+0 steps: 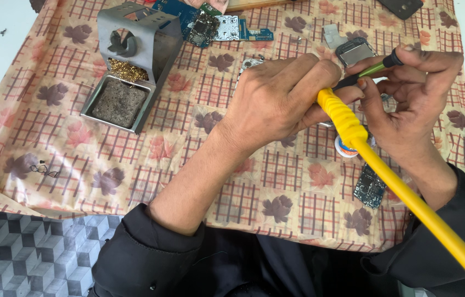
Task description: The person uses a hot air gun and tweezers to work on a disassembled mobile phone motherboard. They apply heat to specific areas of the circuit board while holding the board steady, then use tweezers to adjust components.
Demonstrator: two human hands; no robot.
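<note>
Soldering iron [348,118] sat tight in the left hand [276,99]; right hand [414,88] pinched a green tool [378,67]. Work looked maybe half done.

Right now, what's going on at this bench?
A person works over a flower-patterned cloth. The left hand grips a yellow-handled soldering iron; the right hand pinches a green and black tool. A grey soldering stand sits at left, with circuit boards lying beyond it.
</note>
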